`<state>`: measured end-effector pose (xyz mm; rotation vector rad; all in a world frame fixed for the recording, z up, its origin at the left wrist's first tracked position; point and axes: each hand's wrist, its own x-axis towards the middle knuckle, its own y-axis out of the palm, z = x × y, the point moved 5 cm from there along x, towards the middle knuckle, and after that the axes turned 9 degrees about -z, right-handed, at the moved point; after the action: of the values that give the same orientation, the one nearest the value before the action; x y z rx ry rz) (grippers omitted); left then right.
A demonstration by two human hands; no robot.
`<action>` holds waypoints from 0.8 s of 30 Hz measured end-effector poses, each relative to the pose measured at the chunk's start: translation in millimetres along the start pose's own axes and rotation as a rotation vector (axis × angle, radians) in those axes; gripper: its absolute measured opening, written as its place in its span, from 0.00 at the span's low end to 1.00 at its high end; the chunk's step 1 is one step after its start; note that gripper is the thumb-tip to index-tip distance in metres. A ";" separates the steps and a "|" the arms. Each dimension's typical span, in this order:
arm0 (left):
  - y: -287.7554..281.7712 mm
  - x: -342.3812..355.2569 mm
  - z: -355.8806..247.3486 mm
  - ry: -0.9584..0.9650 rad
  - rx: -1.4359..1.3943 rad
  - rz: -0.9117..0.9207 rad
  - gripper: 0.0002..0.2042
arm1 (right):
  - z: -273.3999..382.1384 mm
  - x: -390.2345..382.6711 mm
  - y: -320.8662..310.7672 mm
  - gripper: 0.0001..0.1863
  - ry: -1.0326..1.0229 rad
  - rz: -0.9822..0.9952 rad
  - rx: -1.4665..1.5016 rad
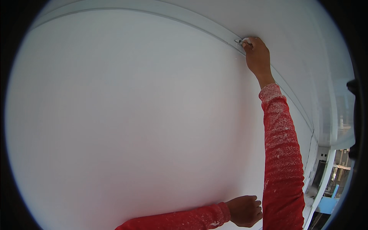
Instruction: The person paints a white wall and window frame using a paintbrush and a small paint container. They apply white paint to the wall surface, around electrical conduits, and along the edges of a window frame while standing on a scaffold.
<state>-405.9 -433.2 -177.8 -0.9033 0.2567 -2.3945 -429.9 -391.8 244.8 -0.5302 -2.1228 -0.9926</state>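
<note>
Lowest and closest, left hand point(244, 210) is curled into a loose fist with nothing in it, knuckles braced against the smooth white wall point(126, 122), probably for balance. Way above that, right hand point(257, 55) in a dust-speckled red sleeve point(281, 153) pinches a small metal tool point(239, 41), tip poking left of the fingers into the groove of the curved white moulding point(184, 17).

We saw wall point(126, 115): smooth, matt white, plaster-like finish. Moulding strip point(184, 17) along top: same matt white, smooth. Small tool point(239, 41) in right hand point(257, 56): dark metal tip, slight glint. Sleeves point(281, 153): red knit cloth, rough, flecked with white dust. Left hand point(245, 211) bare.
</note>
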 end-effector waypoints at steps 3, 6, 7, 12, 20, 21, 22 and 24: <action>-5.0 6.7 -16.5 0.020 -0.017 -0.003 0.10 | 0.4 7.5 -17.8 0.07 -0.042 -0.002 -0.029; -6.2 11.3 -33.1 0.009 -0.017 0.002 0.10 | 3.7 5.5 -31.4 0.07 -0.012 -0.009 -0.030; -7.2 12.8 -36.8 0.011 -0.016 -0.004 0.10 | 2.5 6.5 -36.6 0.07 0.031 -0.036 -0.062; -10.9 18.6 -49.1 0.013 -0.027 -0.017 0.10 | 11.2 5.3 -44.0 0.08 -0.015 0.003 -0.055; -28.0 22.3 -67.3 0.010 -0.022 -0.017 0.09 | 32.7 17.5 -46.6 0.08 0.038 -0.022 -0.015; -29.7 22.8 -69.8 0.008 -0.026 -0.016 0.09 | 35.7 19.5 -47.3 0.08 0.070 -0.027 -0.008; -30.5 23.3 -72.0 0.008 -0.030 -0.020 0.09 | 39.1 21.2 -48.8 0.08 0.073 -0.012 0.023; -29.5 28.7 -77.8 0.004 -0.037 -0.020 0.09 | 46.5 25.0 -56.9 0.07 0.024 -0.012 0.031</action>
<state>-487.6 -426.6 -210.1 -0.9221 0.2952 -2.4172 -501.7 -389.1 215.4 -0.4888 -2.1187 -0.9667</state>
